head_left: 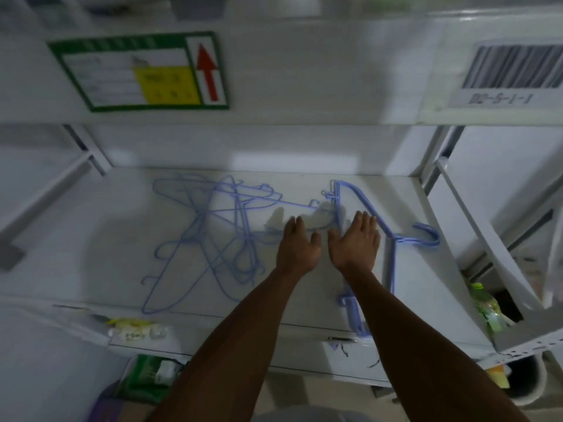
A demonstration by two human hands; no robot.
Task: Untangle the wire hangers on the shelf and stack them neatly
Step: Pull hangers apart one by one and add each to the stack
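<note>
"So, what have the hands got hold of?"

"Nothing at all. The left hand (298,245) and the right hand (355,242) lie side by side, backs up, fingers straight and close together, with no wire between fingers and thumb."

"And the hangers?"

"The neat pile (392,266) lies on the white shelf (106,239). The right hand sits inside the pile's outline, just left of its long side. I can't tell whether the palm presses on any wire. The left hand is just left of the pile, fingertips at a stray wire. That wire runs from the tangle of hangers (201,213), which sprawls well to the left of the pile."

"Anything else around?"

"Above the pile, on the upper shelf's edge, a barcode label (515,68). Far to the left of the pile, a green-bordered label (137,71) with a red arrow."
</note>
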